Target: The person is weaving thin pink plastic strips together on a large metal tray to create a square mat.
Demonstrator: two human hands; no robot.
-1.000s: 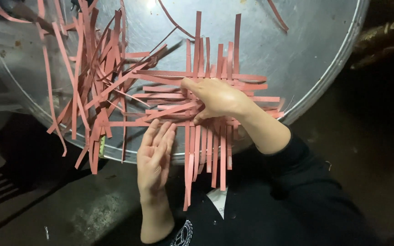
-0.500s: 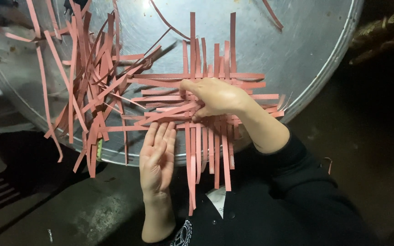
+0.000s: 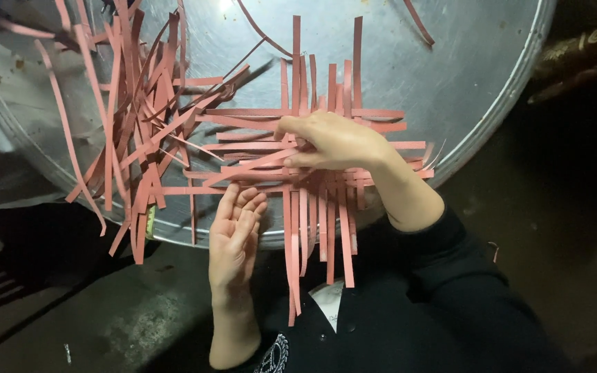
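Loose pile of pink strips (image 3: 129, 138) lying at 9 o'clock on the round metal tray (image 3: 478, 83), unused. Left hand (image 3: 236, 238) resting open at 6 o'clock, fingers together, touching the tray rim, gripping nothing. Woven mat (image 3: 312, 173) sitting centre, partly interlaced, long ends hanging free. Right hand (image 3: 333, 141) pressing flat on it, fingertips pinching a horizontal strip.

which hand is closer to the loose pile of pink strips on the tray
Left. The left hand lies at the tray edge, just right of the loose pile. The right hand rests farther right, on the woven strips.
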